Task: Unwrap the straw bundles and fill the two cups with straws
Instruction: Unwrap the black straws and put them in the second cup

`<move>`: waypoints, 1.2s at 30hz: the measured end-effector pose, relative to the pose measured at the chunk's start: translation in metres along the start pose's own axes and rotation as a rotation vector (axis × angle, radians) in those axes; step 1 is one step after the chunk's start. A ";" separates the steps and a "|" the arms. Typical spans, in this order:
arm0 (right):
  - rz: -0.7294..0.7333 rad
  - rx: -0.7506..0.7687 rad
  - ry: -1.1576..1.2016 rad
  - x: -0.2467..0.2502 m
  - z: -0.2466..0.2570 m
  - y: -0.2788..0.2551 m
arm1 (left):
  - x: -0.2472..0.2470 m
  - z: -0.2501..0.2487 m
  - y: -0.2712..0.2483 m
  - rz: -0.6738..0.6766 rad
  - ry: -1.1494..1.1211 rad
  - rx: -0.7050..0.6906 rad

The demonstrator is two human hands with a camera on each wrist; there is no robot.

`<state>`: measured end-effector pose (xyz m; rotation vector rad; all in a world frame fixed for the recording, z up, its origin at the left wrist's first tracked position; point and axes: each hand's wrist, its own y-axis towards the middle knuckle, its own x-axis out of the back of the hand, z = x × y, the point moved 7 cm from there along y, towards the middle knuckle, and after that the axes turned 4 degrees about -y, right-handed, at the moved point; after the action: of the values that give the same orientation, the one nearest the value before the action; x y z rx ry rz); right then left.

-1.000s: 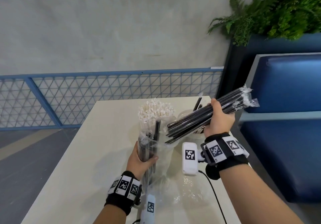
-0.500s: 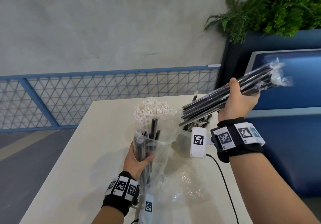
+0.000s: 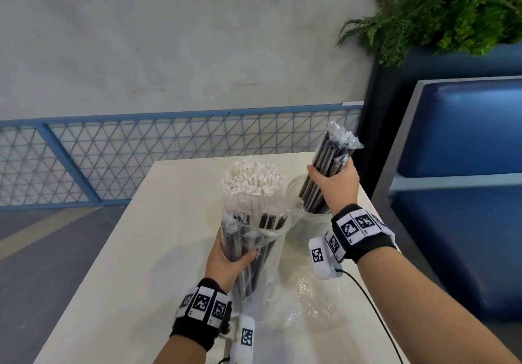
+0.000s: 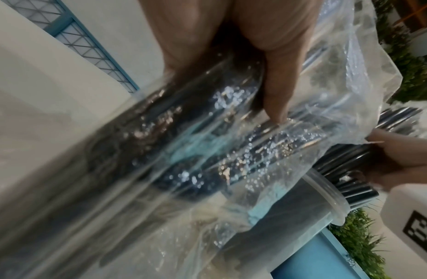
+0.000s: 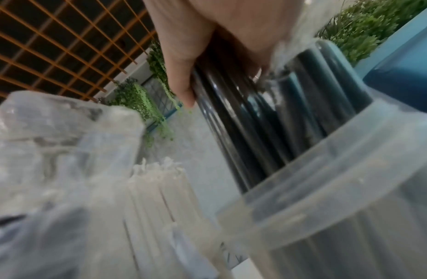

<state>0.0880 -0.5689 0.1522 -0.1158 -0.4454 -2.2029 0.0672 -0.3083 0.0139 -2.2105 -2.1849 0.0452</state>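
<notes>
Head view: looks forward and down from above the white table [image 3: 158, 222]; both forearms enter from the bottom edge, wall and blue fence fill the upper frame.
Left wrist view: very close along the left hand [image 4: 267, 56], tilted, plastic wrap filling the centre.
Right wrist view: very close, looking upward along the right hand [image 5: 207, 37] from beside the clear cup [image 5: 350, 169] at lower right.
Shared: the clear cup's rim [image 4: 326, 190] and black straws [image 3: 319, 183] show in all three views.

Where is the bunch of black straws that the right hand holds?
In the head view, right of centre: the right hand holds the black straws, lower ends inside the clear cup, beside the white straws.
</notes>
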 end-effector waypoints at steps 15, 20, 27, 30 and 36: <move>0.103 0.514 -0.304 -0.018 0.016 0.006 | -0.003 0.000 0.000 0.045 -0.060 -0.003; 0.063 0.459 -0.690 -0.014 0.006 0.004 | -0.003 -0.002 0.002 0.052 -0.077 -0.027; 0.177 0.156 -0.529 -0.007 -0.034 -0.003 | -0.001 0.000 0.002 0.054 -0.094 -0.041; 0.183 0.216 -0.545 -0.012 -0.031 0.006 | -0.002 -0.001 0.003 0.055 -0.098 -0.046; 0.203 0.361 -0.560 -0.019 -0.004 0.020 | 0.000 0.000 0.003 0.071 -0.101 -0.050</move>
<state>0.1155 -0.5671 0.1496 -0.5620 -1.0817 -1.8357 0.0702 -0.3087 0.0141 -2.3633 -2.1794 0.1076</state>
